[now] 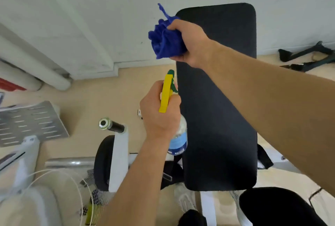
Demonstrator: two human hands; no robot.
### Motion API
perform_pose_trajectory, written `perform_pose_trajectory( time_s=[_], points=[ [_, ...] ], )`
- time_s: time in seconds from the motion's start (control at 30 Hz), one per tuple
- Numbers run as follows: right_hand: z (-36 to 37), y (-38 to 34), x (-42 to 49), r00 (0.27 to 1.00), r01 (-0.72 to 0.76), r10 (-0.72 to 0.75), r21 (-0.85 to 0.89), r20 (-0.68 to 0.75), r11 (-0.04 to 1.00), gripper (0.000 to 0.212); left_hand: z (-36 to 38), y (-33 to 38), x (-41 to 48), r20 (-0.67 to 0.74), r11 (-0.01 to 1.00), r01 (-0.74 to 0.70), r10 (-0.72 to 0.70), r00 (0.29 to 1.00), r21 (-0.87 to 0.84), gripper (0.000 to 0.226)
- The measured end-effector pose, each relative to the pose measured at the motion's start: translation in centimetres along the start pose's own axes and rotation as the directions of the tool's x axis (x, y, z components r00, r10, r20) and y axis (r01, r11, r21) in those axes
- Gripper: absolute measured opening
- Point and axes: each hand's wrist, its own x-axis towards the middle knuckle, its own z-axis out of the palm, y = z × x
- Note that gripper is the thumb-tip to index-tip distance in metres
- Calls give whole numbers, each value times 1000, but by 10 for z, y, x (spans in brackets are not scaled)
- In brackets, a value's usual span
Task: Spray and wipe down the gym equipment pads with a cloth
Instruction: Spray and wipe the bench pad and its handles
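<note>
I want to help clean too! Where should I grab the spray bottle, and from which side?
Grab the spray bottle by its narrow neck, just under the yellow spray head, as the left hand does. Come from behind, opposite the green nozzle, so your fingers wrap round the front and the spray points away from you.

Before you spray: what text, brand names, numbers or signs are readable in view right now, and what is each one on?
No text can be read.
Blue label on the spray bottle, held in the left hand: small print, too blurred to read.
The blue cloth and the black pad show no print.
</note>
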Motion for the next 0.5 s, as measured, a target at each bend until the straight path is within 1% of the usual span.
perform_pose_trajectory(
  time_s=[0.13,0.27,0.33,0.43,0.5],
  points=[
    [58,14,0,985,-44,57,-80,161,996,28,-37,2,-12,-98,999,39,-41,994,-26,17],
    [110,31,0,944,-69,110,-141,312,988,28,-71,-5,-22,-226,993,120,-121,967,-18,23],
    [136,44,-1,911,-76,141,-179,387,981,32,-87,-13,-29,-313,989,145,-139,939,-3,25],
    [171,67,-12,846,-80,196,-244,497,966,27,-111,-24,-45,-450,988,152,-134,883,5,25],
    [198,87,-21,788,-86,238,-281,569,956,25,-131,-31,-62,-559,986,168,-142,817,-4,26]
  ],
)
